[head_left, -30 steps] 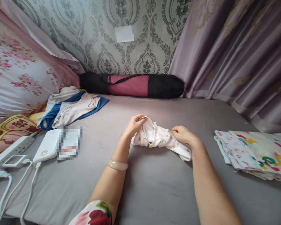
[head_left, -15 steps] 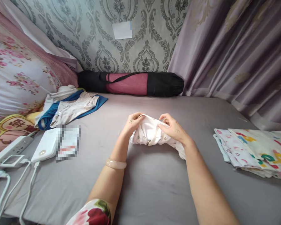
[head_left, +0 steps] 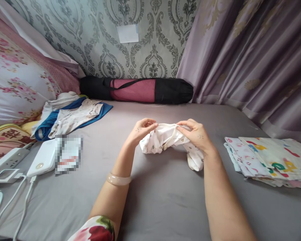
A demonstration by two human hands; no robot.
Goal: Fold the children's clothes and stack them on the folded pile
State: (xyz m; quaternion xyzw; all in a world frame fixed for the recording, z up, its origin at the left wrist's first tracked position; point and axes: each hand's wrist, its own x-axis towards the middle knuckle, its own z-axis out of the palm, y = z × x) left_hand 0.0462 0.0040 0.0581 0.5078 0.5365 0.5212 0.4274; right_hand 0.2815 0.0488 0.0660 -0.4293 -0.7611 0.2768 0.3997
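A small white baby garment (head_left: 154, 140) with a sparse printed pattern hangs bunched between my hands over the middle of the bed. My left hand (head_left: 143, 131) pinches its upper left edge between thumb and fingers. At the upper right, my right hand (head_left: 193, 132) grips the cream-trimmed edge, fingers closed on the cloth. A sleeve or leg of the garment droops below my right hand onto the grey sheet (head_left: 163, 194). Folds hide the garment's full shape.
Folded printed cloths (head_left: 273, 160) lie stacked at the right. At the left are rumpled clothes (head_left: 75, 117), a white power bank (head_left: 42, 157), a power strip (head_left: 11, 160) and cables. A black and pink rolled bag (head_left: 135, 90) lies along the wall.
My hands have moved farther apart, stretching the garment's top edge. Its drooping part now shows more fully below my right hand. The view has shifted slightly.
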